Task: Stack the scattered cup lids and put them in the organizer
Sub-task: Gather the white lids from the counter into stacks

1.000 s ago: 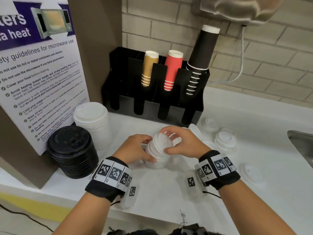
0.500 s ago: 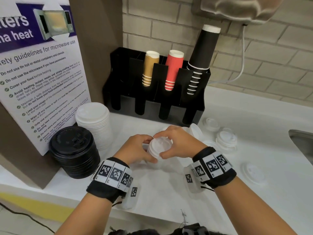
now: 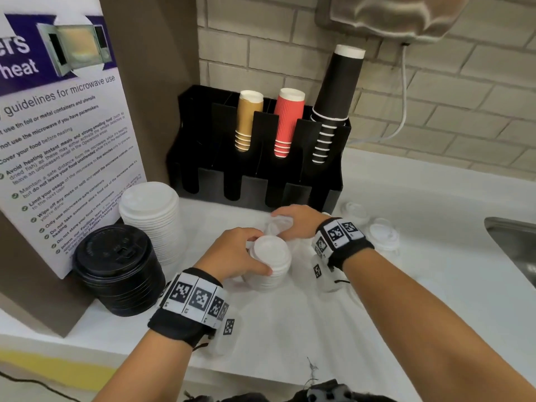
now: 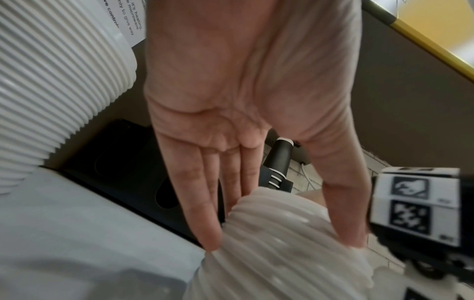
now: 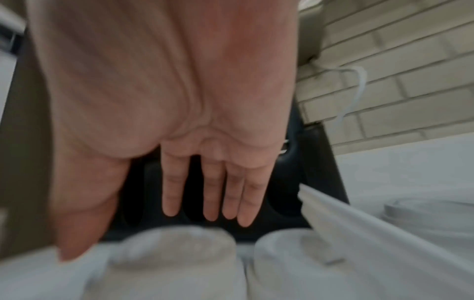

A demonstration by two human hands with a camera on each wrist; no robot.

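A short stack of white cup lids (image 3: pixel 271 256) stands on the white counter, and my left hand (image 3: pixel 246 253) grips it from the left. In the left wrist view the fingers (image 4: pixel 205 223) and thumb press the stack's ribbed sides (image 4: pixel 282 263). My right hand (image 3: pixel 293 223) is further back, over loose white lids (image 3: pixel 277 224) just in front of the black organizer (image 3: pixel 261 190). Its fingers (image 5: pixel 210 199) are straight and hold nothing, with blurred lids (image 5: pixel 174 245) right below them. More loose lids (image 3: pixel 383 236) lie to the right.
A tall stack of larger white lids (image 3: pixel 150 216) and a stack of black lids (image 3: pixel 116 265) stand at the left by a microwave sign (image 3: pixel 58 140). The organizer holds tan, red and black cup stacks (image 3: pixel 336 88). A sink edge (image 3: pixel 513 245) is at the far right.
My right hand came off the top of the held stack and moved back toward the loose lids by the organizer. The left hand kept its hold on the stack.
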